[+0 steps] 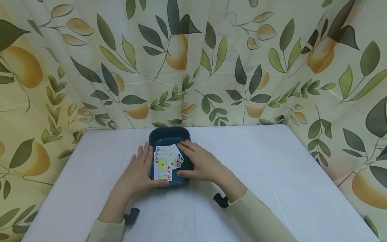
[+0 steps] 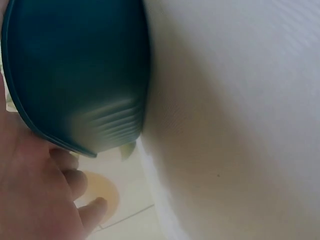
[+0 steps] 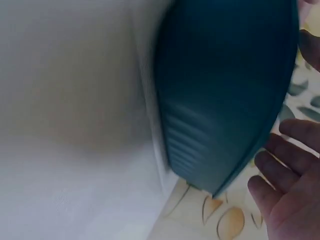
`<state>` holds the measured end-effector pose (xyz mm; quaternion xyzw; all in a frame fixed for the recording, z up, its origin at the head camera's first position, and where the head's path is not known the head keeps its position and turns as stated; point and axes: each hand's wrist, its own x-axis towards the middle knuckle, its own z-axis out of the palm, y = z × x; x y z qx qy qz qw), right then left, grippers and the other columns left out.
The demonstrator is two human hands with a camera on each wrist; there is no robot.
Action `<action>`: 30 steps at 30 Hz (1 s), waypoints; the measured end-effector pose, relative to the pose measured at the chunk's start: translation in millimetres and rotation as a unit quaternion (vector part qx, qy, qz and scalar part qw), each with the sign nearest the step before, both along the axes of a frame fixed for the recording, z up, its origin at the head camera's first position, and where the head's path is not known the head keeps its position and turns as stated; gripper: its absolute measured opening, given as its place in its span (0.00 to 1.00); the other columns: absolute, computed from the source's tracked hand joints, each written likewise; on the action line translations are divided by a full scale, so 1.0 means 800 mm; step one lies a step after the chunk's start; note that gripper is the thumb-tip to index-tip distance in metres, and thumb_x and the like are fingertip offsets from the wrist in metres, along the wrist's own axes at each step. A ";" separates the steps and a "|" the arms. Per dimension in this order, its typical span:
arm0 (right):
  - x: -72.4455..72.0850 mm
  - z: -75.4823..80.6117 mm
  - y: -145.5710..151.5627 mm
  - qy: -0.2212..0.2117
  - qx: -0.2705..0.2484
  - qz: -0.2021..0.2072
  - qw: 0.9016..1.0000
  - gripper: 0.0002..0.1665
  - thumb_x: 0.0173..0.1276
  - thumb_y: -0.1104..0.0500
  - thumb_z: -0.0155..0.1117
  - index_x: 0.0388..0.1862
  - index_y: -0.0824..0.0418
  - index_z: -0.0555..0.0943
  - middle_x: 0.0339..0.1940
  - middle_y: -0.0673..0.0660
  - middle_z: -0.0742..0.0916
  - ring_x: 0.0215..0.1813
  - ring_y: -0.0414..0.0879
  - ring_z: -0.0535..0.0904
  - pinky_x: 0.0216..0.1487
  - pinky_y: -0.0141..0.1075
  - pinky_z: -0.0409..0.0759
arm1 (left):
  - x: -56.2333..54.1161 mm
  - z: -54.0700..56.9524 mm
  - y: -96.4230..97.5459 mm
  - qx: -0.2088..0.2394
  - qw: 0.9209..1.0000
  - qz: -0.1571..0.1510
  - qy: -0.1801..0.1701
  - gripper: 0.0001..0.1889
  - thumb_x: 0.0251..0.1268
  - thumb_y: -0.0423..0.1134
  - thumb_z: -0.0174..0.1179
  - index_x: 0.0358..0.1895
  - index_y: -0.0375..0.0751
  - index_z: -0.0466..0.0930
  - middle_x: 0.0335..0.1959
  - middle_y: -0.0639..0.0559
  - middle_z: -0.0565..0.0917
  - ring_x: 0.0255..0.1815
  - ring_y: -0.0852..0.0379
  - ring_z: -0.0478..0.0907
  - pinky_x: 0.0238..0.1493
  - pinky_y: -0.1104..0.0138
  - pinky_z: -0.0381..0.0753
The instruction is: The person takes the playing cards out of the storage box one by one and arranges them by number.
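Note:
A dark blue tray (image 1: 169, 133) stands on the white table, and several playing cards (image 1: 162, 164) lie face up and overlapping inside it, red aces among them. Along the tray's left rim lies my left hand (image 1: 137, 176), fingers straight and thumb reaching over the near left corner. My right hand (image 1: 205, 164) is at the right rim, fingers extended toward the cards and thumb over the tray. In the left wrist view the tray's ribbed outer wall (image 2: 75, 60) is beside the palm. The right wrist view shows loosely spread fingers (image 3: 280, 170) near the tray's edge (image 3: 225, 90).
A white cloth covers the table (image 1: 257, 174). Behind it and at both sides hangs a curtain (image 1: 211, 84) printed with leaves and orange fruit. Small black pieces (image 1: 221, 200) show at both wrists, by the pale sleeves (image 1: 257, 215).

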<state>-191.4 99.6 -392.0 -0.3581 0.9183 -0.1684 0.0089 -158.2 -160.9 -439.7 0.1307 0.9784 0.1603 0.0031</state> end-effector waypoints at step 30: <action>-0.041 -0.030 -0.087 -0.048 0.147 0.053 0.987 0.53 0.57 0.39 0.76 0.77 0.55 0.65 0.77 0.53 0.70 0.76 0.48 0.66 0.74 0.43 0.66 | 0.001 0.004 0.000 0.044 0.998 -0.008 -0.037 0.79 0.33 0.88 0.56 0.79 0.30 0.38 0.82 0.37 0.35 0.82 0.39 0.36 0.77 0.44 0.50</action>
